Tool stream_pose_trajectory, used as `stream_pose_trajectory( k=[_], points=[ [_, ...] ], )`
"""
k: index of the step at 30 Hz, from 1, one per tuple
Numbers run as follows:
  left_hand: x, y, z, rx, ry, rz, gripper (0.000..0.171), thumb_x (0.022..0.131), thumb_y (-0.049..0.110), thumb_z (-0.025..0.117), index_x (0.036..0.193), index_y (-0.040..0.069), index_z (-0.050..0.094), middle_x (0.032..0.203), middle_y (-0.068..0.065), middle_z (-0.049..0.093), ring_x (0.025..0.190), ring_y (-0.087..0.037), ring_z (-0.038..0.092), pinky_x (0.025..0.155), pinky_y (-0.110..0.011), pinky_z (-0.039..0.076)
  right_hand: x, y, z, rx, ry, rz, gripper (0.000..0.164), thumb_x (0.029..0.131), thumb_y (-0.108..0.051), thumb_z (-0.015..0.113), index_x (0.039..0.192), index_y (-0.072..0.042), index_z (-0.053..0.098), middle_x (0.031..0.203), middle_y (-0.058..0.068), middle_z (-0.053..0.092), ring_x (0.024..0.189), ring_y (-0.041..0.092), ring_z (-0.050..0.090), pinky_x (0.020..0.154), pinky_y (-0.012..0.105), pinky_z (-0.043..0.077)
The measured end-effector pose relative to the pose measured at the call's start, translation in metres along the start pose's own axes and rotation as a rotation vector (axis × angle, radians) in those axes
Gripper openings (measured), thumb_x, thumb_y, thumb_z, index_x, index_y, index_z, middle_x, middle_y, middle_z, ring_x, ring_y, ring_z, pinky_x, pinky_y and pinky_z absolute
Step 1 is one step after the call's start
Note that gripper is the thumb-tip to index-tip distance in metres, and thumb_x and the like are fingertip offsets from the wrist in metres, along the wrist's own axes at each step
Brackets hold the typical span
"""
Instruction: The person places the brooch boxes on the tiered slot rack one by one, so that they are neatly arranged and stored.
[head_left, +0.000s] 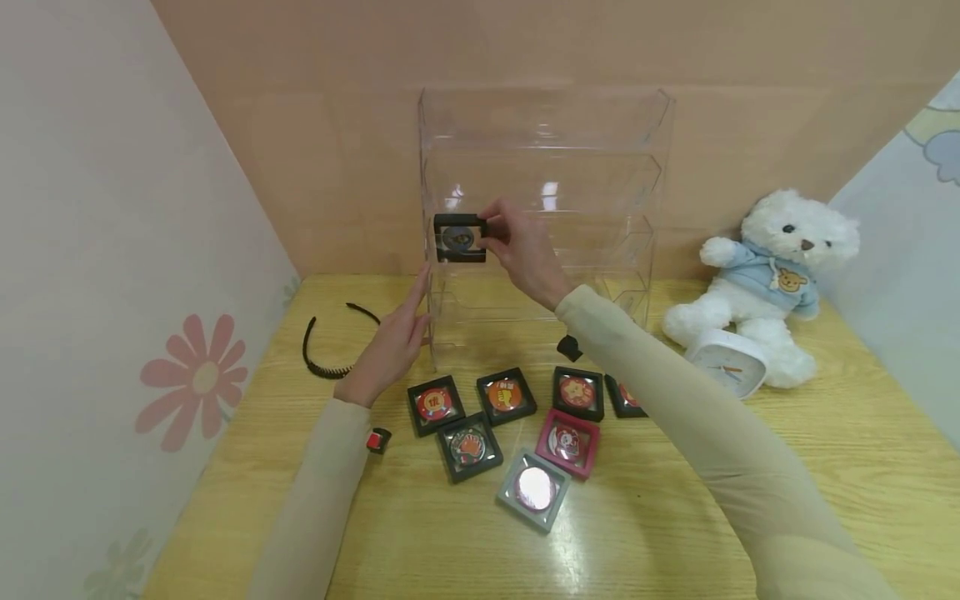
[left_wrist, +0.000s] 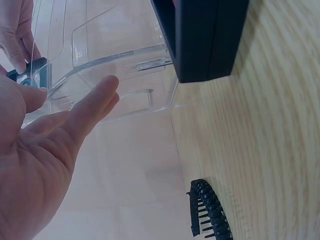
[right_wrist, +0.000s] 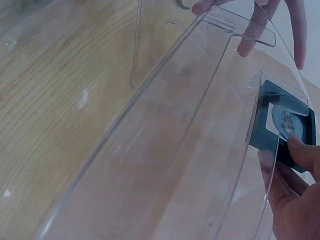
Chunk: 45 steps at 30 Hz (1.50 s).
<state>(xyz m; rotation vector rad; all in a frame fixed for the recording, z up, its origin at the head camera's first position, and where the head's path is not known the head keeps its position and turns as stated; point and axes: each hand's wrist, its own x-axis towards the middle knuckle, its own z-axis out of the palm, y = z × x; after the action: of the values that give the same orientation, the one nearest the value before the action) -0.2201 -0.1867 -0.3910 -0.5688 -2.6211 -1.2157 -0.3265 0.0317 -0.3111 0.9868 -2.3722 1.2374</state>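
Note:
My right hand (head_left: 527,252) pinches a small black display frame (head_left: 459,239) by its right edge, thumb in front. A round blue badge (right_wrist: 287,122) shows inside the frame's window. This frame stands upright at the left end of a middle tier of the clear acrylic rack (head_left: 543,148). My left hand (head_left: 392,348) is by the rack's left side panel, its fingers straight and fingertips right at the panel's edge. In the left wrist view, the left palm (left_wrist: 42,165) holds nothing.
Several framed badges lie on the wooden table (head_left: 637,517) before the rack, including a grey frame (head_left: 505,493) and a pink frame (head_left: 592,454). A black toothed headband (head_left: 309,350) lies left. At right sit a white teddy bear (head_left: 795,225) and a white clock (head_left: 723,362).

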Motion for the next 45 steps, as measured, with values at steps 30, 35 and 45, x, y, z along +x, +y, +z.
stream_pose_trajectory(
  k=[30,35,45],
  points=[
    [0.001,-0.002,0.006,-0.023,-0.031,-0.021,0.076,0.11,0.006,0.039,0.163,0.037,-0.006,0.165,-0.011,0.018,0.115,-0.04,0.063,0.078,-0.032,0.06,-0.007,0.0,-0.011,-0.028,-0.011,0.016,0.038,0.094,-0.007,0.073,0.128,-0.003,0.056,0.118,0.013,0.07,0.101,0.021,0.069,0.089,0.03,0.056],
    [0.002,-0.004,0.006,-0.023,-0.034,-0.018,0.077,0.11,0.005,0.04,0.163,0.037,-0.006,0.165,-0.012,0.018,0.117,-0.041,0.062,0.077,-0.033,0.061,-0.007,-0.008,-0.022,-0.023,0.025,-0.032,0.038,0.093,-0.002,0.073,0.128,0.002,0.057,0.114,0.016,0.067,0.101,0.024,0.067,0.09,0.032,0.056],
    [0.005,-0.004,0.005,-0.01,-0.032,-0.017,0.077,0.109,0.006,0.04,0.163,0.036,-0.005,0.165,-0.013,0.02,0.113,-0.04,0.064,0.077,-0.032,0.061,-0.028,-0.007,-0.048,-0.062,0.069,-0.09,0.035,0.094,0.0,0.071,0.127,0.003,0.058,0.107,0.016,0.067,0.097,0.025,0.066,0.087,0.038,0.058]
  ],
)
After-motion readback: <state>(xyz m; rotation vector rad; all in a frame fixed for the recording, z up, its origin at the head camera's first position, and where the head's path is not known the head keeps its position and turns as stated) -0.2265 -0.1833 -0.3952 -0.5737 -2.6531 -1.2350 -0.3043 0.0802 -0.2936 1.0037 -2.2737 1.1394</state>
